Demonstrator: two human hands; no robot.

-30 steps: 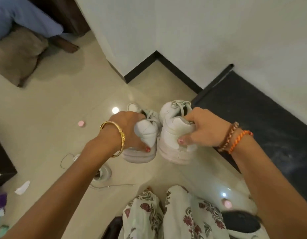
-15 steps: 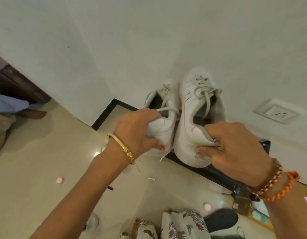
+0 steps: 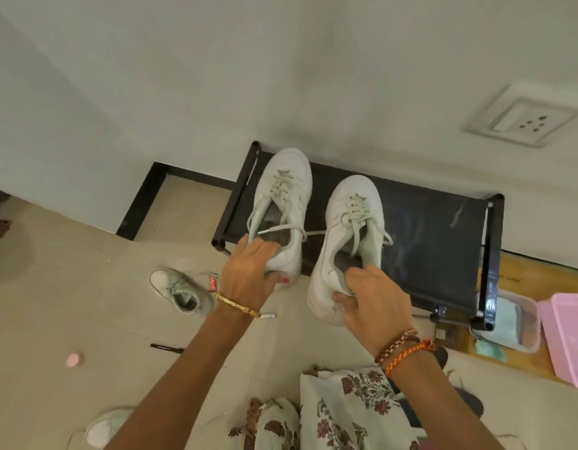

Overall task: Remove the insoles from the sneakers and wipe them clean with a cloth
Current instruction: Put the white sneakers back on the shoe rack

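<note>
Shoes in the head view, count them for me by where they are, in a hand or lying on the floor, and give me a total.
White sneakers gripped at the heel, one in the left hand and one in the right hand: 2 (left sneaker, right sneaker)
Shoes on the floor: 2 (small shoe, shoe toe at the bottom edge)
Total: 4

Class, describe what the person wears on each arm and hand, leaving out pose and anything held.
Both forearms are bare, with no sleeves. The left hand has a gold bangle at the wrist and red polish on the thumbnail. The right hand has two braided wristbands, one brown-and-white, one orange.
</note>
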